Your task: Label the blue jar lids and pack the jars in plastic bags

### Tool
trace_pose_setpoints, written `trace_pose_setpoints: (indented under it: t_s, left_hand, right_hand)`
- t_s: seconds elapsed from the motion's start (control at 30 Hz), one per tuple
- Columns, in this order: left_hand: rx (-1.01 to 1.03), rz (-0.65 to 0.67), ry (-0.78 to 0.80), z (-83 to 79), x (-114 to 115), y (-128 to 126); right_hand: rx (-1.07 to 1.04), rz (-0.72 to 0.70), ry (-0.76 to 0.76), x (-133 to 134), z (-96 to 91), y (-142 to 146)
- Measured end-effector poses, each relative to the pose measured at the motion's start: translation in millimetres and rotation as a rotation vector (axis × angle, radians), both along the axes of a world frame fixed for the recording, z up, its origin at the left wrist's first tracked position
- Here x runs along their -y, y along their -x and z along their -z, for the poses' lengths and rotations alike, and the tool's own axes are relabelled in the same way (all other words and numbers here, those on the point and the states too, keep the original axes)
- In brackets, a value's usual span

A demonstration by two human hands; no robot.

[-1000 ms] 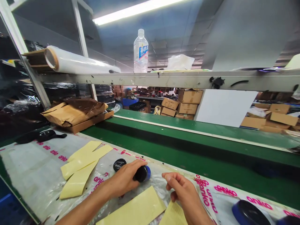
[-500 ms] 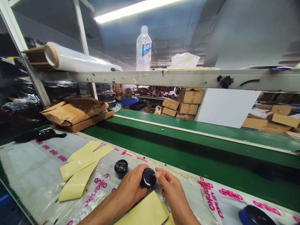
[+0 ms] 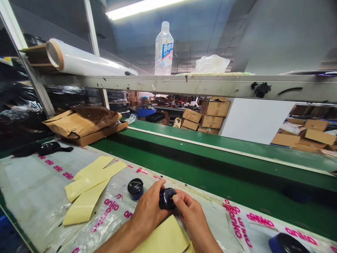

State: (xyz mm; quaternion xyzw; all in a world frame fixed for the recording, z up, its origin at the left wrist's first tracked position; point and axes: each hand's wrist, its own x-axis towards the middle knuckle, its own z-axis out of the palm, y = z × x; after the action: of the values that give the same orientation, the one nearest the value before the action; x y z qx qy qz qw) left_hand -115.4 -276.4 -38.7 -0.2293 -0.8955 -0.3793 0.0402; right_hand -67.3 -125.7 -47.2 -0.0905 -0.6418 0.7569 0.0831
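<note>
My left hand (image 3: 149, 207) is wrapped round the left side of a round cap (image 3: 167, 199) with a glossy black top and dark sides. The cap is tilted, its top facing up and right. My right hand (image 3: 191, 214) meets its right edge, the thumb on the top and the curled index finger beside it. Whether anything small lies under that thumb is hidden. A yellow backing sheet (image 3: 165, 239) lies under my wrists. To the left of my left hand stands a second cap (image 3: 135, 189), black on top and dark blue on the side.
Yellow strips (image 3: 89, 189) lie on the plastic-covered worktop (image 3: 34, 189). Another blue-black cap (image 3: 286, 243) sits at the lower right. Behind runs a green conveyor belt (image 3: 210, 168). A shelf beam (image 3: 200, 86) crosses above, carrying a bottle (image 3: 164, 51) and a film roll (image 3: 84, 59).
My right hand has moved slightly left, and its thumb now touches the cap's top. The cap has tilted toward the right in my left hand. My view has shifted a little.
</note>
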Motion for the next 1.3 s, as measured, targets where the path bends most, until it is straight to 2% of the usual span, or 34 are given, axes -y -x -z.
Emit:
trace_pose_setpoints:
  t_s: [0.43, 0.8, 1.3]
  left_hand:
    - [0.010, 0.041, -0.015, 1.3, -1.2, -2.5]
    - [0.007, 0.064, -0.014, -0.4, 0.0, -3.2]
    - [-0.037, 0.102, -0.036, 3.5, 0.2, -2.3]
  right_hand:
    - [-0.030, -0.010, -0.067, -3.6, 4.3, 2.7]
    - [-0.017, -0.005, -0.171, -3.7, 0.6, 0.9]
    - [-0.037, 0.022, -0.185, -2.5, 0.9, 0.5]
